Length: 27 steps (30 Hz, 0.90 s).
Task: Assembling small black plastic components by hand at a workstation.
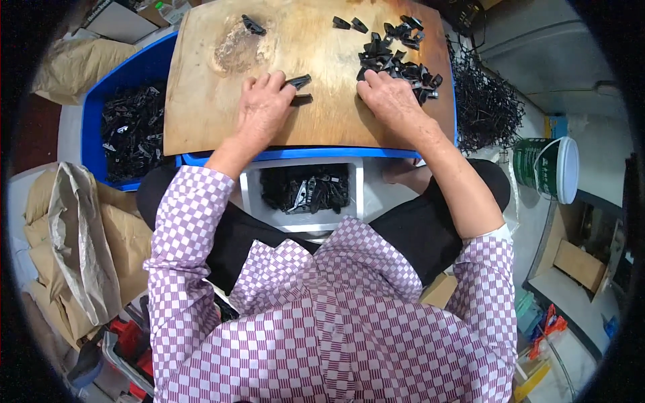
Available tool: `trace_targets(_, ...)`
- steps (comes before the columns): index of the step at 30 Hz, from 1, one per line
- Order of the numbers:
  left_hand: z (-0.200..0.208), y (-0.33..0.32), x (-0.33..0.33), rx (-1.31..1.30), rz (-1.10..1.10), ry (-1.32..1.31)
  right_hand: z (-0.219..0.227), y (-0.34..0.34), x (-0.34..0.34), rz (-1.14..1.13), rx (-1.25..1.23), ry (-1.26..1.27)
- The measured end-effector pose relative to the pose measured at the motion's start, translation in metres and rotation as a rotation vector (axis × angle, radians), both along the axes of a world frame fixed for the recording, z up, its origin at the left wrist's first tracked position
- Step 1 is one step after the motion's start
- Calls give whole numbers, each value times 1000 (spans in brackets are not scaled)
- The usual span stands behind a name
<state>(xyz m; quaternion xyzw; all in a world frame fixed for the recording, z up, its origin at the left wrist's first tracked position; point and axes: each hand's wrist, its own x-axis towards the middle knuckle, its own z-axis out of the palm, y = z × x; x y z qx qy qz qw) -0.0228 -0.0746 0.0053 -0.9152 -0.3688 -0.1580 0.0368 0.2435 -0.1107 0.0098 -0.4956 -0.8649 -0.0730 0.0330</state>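
My left hand [263, 104] is curled on the wooden board [201, 101]. Two slim black plastic parts [298, 81] stick out to the right from its fingers, one above the other. At the near left edge of a loose pile of small black plastic pieces [403, 67], my right hand [391, 101] has its fingers bent together. What lies between those fingertips is hidden. Two black pieces [350, 25] rest apart from the pile at the board's far side. Another black part [253, 25] lies at the far left, beside a dark patch in the wood.
A blue bin [94, 101] of black parts stands left of the board. Below the near edge, between my legs, is a white box [302, 220] with more parts. Right are a tangled black heap [487, 94] and a green-and-white bucket [545, 168]. Brown paper sacks [84, 235] lie left.
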Motion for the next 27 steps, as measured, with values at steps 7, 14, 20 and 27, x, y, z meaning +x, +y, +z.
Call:
trace_targets(7, -20, -23, 1, -110, 11, 37, -8, -16, -17, 237, 10, 72)
trace_targets(14, -19, -17, -4, -378, -57, -192, 0, -16, -12, 119, 42, 346)
trace_targets(20, -18, -9, -7, -312, -39, -147, 5, -16, -8, -320, -229, 410)
trace_targets(27, -22, -9, -2, -255, -110, -80, 10, -16, -14, -261, -282, 151)
